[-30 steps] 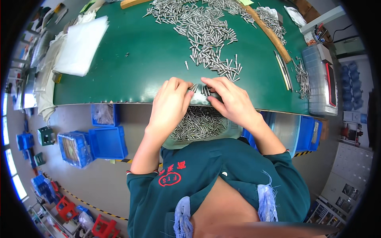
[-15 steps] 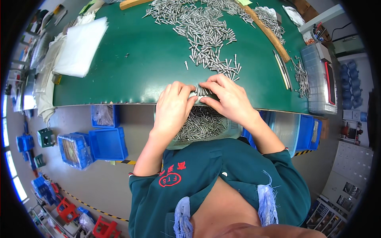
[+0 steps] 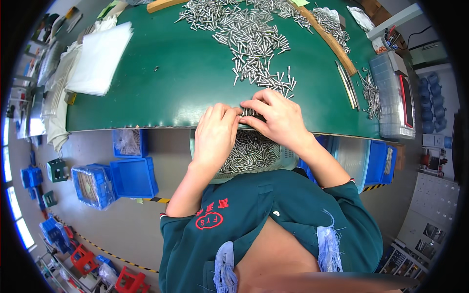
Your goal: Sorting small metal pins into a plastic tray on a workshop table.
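Observation:
At the near edge of the green table (image 3: 161,97), both my hands meet over a small bunch of silver metal pins (image 3: 250,112). My right hand (image 3: 279,117) curls around the bunch, thumb on the near side and fingers on the far side. Against its left end press the closed fingertips of my left hand (image 3: 217,134); whether a single pin sits between them is hidden. Below the edge, close to my body, a pale green basket (image 3: 287,162) holds many similar pins (image 3: 249,154). A large loose heap of pins (image 3: 254,44) spreads over the table beyond my hands.
A wooden strip (image 3: 332,44) borders the heap on the right, with thin rods (image 3: 348,85) and more pins (image 3: 370,93) beside it. Clear plastic boxes (image 3: 388,107) stand at the right end. White sheets (image 3: 100,58) lie at left. Blue crates (image 3: 133,177) sit on the floor.
A lone pin that lay left of the heap's near end is gone from the table. My fingers have shifted slightly around the bunch, the right ones closing further over it.

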### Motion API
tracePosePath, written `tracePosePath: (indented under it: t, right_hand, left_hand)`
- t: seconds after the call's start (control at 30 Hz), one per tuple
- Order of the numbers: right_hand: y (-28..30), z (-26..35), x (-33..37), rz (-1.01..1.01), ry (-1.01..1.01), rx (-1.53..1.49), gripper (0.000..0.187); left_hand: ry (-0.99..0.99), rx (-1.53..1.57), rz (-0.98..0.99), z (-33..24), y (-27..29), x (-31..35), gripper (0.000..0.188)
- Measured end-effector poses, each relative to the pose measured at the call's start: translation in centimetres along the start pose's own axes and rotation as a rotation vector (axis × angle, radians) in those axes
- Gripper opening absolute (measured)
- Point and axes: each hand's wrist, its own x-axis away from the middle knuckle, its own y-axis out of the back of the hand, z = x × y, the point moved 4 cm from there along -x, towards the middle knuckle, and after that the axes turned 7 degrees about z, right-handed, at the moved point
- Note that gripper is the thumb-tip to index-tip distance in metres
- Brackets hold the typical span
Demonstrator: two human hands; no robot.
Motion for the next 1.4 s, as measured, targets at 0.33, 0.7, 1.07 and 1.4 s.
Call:
tracePosePath:
  t: [0.33,0.7,1.07,1.4]
  right_hand:
    - [0.6,-0.4,1.2,0.042,0.066,0.011,0.016]
    - [1.9,0.9,3.3,0.228,0.045,-0.150,0.029]
    - [1.9,0.2,3.5,0.358,-0.168,-0.600,0.045]
    - [1.7,0.0,3.4,0.328,-0.209,-0.822,0.050]
  left_hand:
    - [0.555,1.729,0.651,1.4,-4.7,3.4,0.040]
    - [0.638,1.879,0.676,-0.1,-6.5,2.9,0.028]
    - [0.389,1.344,0.690,-0.8,-3.7,2.0,0.030]
    - [0.399,1.405,0.687,-0.9,-3.2,1.7,0.030]
